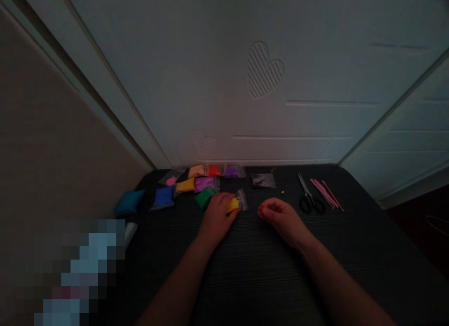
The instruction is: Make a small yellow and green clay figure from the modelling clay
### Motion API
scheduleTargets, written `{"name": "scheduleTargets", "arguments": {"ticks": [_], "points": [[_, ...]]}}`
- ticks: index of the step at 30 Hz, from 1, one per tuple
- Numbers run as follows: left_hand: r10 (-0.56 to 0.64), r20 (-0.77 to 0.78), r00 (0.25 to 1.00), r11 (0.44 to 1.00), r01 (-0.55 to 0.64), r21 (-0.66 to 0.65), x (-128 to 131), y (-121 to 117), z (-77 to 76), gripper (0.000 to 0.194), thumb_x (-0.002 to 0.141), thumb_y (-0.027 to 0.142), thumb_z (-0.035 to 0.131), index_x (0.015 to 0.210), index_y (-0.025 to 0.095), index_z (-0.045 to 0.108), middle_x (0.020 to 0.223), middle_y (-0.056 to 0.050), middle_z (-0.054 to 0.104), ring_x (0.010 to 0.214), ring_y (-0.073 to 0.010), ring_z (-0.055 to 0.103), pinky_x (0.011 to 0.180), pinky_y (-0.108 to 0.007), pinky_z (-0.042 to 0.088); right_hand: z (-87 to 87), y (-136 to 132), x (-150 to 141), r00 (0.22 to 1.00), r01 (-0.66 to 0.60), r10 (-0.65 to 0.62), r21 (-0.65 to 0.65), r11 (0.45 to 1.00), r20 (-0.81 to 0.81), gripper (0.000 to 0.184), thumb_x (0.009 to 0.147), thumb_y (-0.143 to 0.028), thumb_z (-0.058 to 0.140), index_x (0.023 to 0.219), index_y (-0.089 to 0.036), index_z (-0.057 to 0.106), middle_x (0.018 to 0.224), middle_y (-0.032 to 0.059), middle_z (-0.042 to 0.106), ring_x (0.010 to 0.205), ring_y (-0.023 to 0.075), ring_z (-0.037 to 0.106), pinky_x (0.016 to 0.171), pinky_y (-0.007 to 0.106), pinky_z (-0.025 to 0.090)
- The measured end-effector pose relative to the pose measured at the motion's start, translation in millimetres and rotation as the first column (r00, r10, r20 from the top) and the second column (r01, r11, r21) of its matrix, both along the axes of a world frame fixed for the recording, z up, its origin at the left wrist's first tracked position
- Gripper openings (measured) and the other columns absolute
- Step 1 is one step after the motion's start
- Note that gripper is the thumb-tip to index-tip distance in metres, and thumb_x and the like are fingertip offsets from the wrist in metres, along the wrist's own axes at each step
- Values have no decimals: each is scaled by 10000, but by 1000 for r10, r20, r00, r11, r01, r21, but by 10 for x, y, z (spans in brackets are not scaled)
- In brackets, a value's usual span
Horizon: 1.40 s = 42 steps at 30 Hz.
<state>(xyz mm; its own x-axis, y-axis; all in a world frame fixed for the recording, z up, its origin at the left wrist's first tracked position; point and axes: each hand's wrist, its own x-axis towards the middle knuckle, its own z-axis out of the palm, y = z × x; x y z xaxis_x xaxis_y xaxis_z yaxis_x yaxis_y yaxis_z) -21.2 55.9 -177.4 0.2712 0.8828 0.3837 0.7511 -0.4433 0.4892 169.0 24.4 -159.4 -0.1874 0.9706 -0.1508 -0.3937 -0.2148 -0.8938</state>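
My left hand is closed around a small clear zip bag of yellow clay, thumb at its near edge and fingers over its left side. Partly under those fingers lies a green packet. To the right, my right hand hovers near the tabletop with thumb and fingertips pinched together. Something reddish shows at the fingertips, but I cannot make out whether it is a held thing. A tiny yellow bit lies just beyond this hand.
Blue, teal, orange, magenta, peach, red, purple and black packets lie about the dark table. Scissors and pink tools are at right. A white panel stands behind.
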Motion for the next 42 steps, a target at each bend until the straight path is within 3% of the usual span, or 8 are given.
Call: {"name": "scheduleTargets", "arguments": {"ticks": [5, 11, 14, 17, 21, 26, 32, 42], "points": [[24, -74, 997, 1000, -23, 12, -14, 21, -34, 358, 723, 257, 504, 1069, 164, 488, 1072, -83, 508, 1025, -221, 428, 907, -367, 338, -35, 8, -6, 1000, -1, 1, -15, 1000, 28, 241, 645, -245, 641, 876, -187, 602, 819, 23, 622, 766, 122, 557, 756, 284, 402], [92, -181, 979, 996, -89, 26, 18, -43, 47, 428, 729, 355, 481, 1122, 186, 457, 1133, -80, 483, 1044, -254, 398, 891, -427, 325, -82, 33, 9, 961, 20, -34, 54, 998, 274, 283, 765, -413, 463, 726, -158, 578, 628, -1, 551, 565, 88, 493, 577, 230, 397], [141, -192, 971, 990, -133, 54, 39, -71, 97, 404, 740, 368, 463, 1094, 174, 479, 1119, -86, 491, 1029, -261, 401, 875, -435, 329, -53, 34, 11, 944, 9, -33, 73, 997, 329, 255, 749, -401, 491, 704, -161, 562, 625, -8, 542, 574, 90, 485, 580, 224, 388], [144, -162, 976, 988, -132, 79, 47, -76, 118, 357, 748, 329, 462, 1060, 161, 501, 1093, -87, 503, 1019, -250, 408, 884, -423, 323, -13, 29, 7, 940, -15, -16, 87, 996, 340, 188, 694, -330, 581, 805, -178, 569, 687, -9, 573, 657, 103, 514, 644, 230, 390], [81, -79, 994, 989, -71, 128, 56, -86, 119, 288, 756, 264, 464, 1021, 163, 519, 1049, -75, 521, 996, -220, 428, 896, -400, 321, -5, 25, -1, 950, -12, -18, 94, 995, 311, 226, 689, -314, 585, 877, -188, 570, 767, 5, 598, 728, 118, 533, 707, 253, 391], [-25, -17, 1000, 989, 27, 148, 86, -114, 120, 251, 759, 225, 467, 995, 163, 527, 990, -65, 536, 966, -195, 443, 883, -372, 341, -27, 28, 0, 921, 25, -68, 115, 993, 384, 251, 757, -386, 479, 757, -157, 582, 664, 6, 568, 625, 104, 511, 629, 243, 385], [-72, 46, 996, 981, 62, 183, 90, -125, 130, 242, 753, 201, 485, 988, 167, 531, 971, -64, 539, 953, -186, 450, 876, -375, 352, -26, 25, 1, 951, 5, -41, 114, 993, 308, 213, 666, -309, 608, 834, -185, 566, 707, -11, 571, 682, 106, 514, 669, 240, 382], [-233, 145, 962, 960, 204, 191, 174, -205, 128, 242, 720, 213, 559, 961, 226, 569, 938, -34, 572, 945, -177, 461, 851, -374, 375, 6, -15, -53, 899, -120, 39, 160, 980, 437, 163, 703, -324, 557, 771, -179, 590, 684, -18, 559, 644, 101, 491, 618, 227, 378]]}}
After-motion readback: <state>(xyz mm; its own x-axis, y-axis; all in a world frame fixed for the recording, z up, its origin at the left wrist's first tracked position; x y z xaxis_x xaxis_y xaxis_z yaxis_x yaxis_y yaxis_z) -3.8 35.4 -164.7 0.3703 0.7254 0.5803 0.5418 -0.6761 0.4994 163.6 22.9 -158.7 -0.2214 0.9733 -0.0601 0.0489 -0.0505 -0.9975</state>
